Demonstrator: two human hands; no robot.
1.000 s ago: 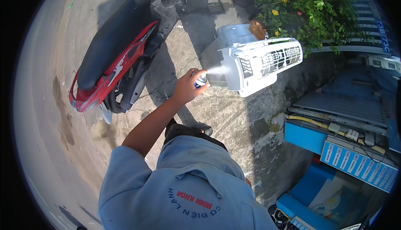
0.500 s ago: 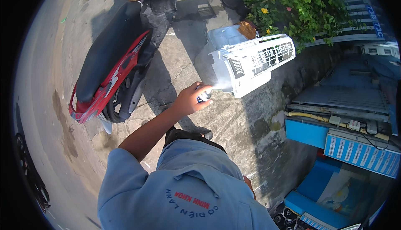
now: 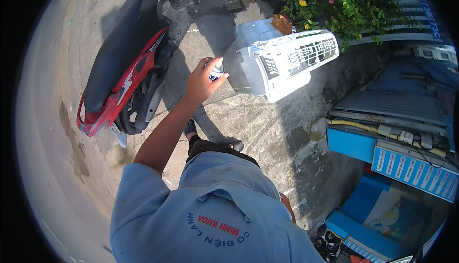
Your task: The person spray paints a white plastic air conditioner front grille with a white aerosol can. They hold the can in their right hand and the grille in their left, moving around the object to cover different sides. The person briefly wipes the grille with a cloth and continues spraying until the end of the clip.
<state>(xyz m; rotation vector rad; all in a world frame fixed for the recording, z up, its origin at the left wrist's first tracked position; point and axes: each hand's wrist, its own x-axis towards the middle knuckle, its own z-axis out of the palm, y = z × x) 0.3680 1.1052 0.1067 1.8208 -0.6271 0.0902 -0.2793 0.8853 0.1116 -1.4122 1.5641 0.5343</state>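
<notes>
One small silver, white and blue cylindrical spray can (image 3: 217,71) in left hand (image 3: 198,84), fingers and thumb clamped round it. One white plastic casing with slotted grille (image 3: 281,87) just right of left hand, apart from it. One red motorbike with black seat (image 3: 120,55) left of hand. Left arm (image 3: 165,131) stretched forward. Right hand out of sight, grip cannot be told.
</notes>
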